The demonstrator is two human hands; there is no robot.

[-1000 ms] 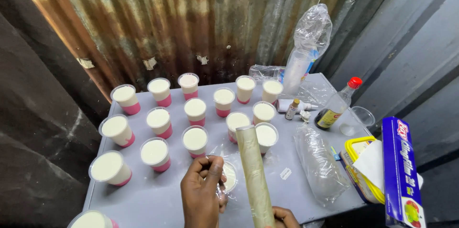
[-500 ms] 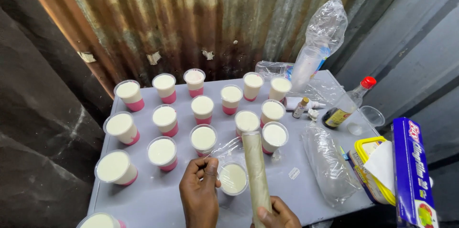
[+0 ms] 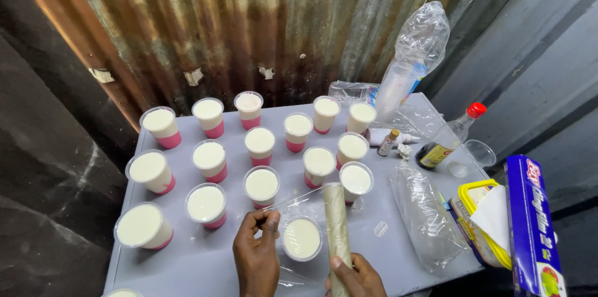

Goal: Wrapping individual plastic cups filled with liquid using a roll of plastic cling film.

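One cup (image 3: 302, 238) sits nearest to us at the front edge of the grey table (image 3: 187, 266), filled with a pale cream layer, and it is the one we are working on. Our left hand (image 3: 256, 253) pinches the free end of a sheet of clear film (image 3: 293, 200) between thumb and fingers, just left of the cup's rim, so the film stretches over its mouth. Our right hand (image 3: 355, 275) is closed around the lower end of the film roll (image 3: 336, 234), which stands nearly upright just right of the cup. The sheet is not yet cut from the roll, and we cannot tell whether it is pressed down on the rim, so we judge this cup only half wrapped.

Beyond it stand the other cups (image 3: 261, 186) in loose rows, each white on top and pink at the base. Whether any of them already carries film we cannot tell; their tops look open, so we judge that most of the covering is left to do. At the far left front, one more cup (image 3: 142, 225) waits near the table edge.

To the right lie a sleeve of empty clear cups (image 3: 427, 216) and a long blue box (image 3: 532, 222). Further back we see a dark bottle with a red cap (image 3: 445, 141), a small vial (image 3: 389, 142), and a bagged stack of cups (image 3: 411, 60) leaning on the rusty corrugated wall (image 3: 249, 23).
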